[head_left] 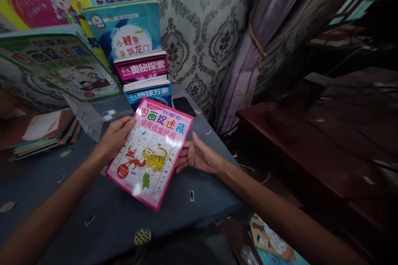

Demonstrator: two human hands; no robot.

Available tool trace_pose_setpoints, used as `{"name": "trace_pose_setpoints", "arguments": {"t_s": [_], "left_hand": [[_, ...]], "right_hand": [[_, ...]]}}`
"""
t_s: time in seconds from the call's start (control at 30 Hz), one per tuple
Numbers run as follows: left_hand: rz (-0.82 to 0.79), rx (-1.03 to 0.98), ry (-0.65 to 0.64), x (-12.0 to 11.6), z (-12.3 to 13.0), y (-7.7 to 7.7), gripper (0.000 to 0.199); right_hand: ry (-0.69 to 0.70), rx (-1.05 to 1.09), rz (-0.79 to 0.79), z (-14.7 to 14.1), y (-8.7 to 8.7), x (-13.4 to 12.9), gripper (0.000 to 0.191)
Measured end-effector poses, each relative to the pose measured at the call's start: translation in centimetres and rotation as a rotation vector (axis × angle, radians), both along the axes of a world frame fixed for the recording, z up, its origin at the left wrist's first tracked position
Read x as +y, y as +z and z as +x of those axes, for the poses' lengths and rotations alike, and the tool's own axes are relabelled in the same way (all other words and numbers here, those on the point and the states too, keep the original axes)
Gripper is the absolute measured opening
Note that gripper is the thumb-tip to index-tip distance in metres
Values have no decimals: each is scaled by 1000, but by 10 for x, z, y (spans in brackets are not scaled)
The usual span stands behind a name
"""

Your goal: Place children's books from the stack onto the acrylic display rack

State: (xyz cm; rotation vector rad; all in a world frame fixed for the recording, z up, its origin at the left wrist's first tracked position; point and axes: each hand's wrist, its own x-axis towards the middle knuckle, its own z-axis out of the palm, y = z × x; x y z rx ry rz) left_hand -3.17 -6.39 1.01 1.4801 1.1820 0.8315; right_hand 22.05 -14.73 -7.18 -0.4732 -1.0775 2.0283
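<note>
- Left hand (116, 134) gripped the pink book (151, 153) by 1 edge.
- Right hand (200, 157), half open, touched the other edge.
- Phone (184, 107) lay beyond it.

Your view is dim. Pale light shows at the window (351, 8), far up and right of your fingers (183, 160), while the red desk (298, 153) on that side sinks into deep shadow. Whitish glare spots the glossy book (155, 132) between your fingers. Left of them, the green book (68, 66) looks smeared; farther out, the edges stretch and soften.
</note>
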Motion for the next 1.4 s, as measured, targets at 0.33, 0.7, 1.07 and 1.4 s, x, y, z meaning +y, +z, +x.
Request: {"name": "trace_pose_setpoints", "arguments": {"t_s": [0.33, 0.7, 1.07, 1.4], "left_hand": [[120, 331, -121, 18, -29, -71, 46], [745, 746, -227, 5, -21, -94, 35], [740, 675, -185, 4, -20, -109, 36], [739, 675, -180, 3, -19, -108, 34]], "right_hand": [[-103, -439, -171, 0, -13, -6, 54], [-375, -831, 723, -12, 0, 54, 28], [-241, -970, 964, -34, -30, 146, 40], [-261, -973, 1027, -19, -31, 139, 40]]}}
